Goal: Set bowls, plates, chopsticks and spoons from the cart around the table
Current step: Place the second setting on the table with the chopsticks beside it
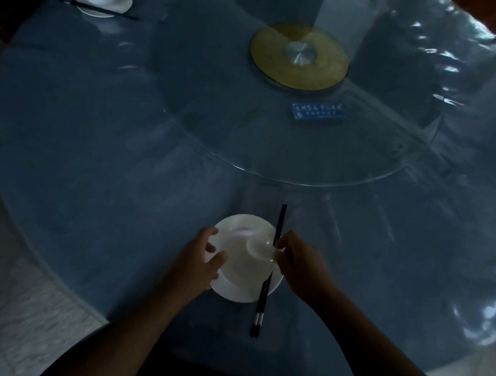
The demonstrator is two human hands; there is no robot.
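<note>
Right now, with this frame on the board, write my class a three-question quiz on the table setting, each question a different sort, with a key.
1. True or false: the black chopsticks cross the left rim of the near plate.
2. How many plates are on the table? A one, B two, C four.
3. Fill in: the right hand pinches a small white piece over the near plate's ____ side.

Key: 1 false, they cross its right rim. 2 B, the near plate and the far plate. 3 right.
</note>
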